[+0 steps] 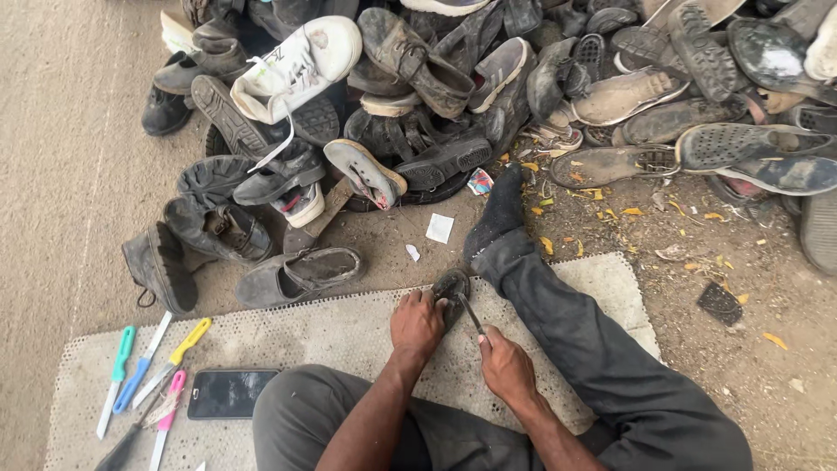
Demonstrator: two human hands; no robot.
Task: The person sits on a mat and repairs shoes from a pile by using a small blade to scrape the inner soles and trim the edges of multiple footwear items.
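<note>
We sit on a perforated mat [331,336] with our left hand [416,323] clamped around a small dark sole piece [451,288], held just beside our outstretched leg [567,323]. Our right hand [506,366] is fisted on a thin blade [471,314] that touches that piece. Coloured knives [148,366] and a phone [228,392] lie left; a shoe heap [488,87] rises beyond

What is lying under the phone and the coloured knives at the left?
The phone and the knives lie on a pale perforated mat. The same mat runs under both hands and the outstretched leg. What is beneath the mat is hidden.
</note>
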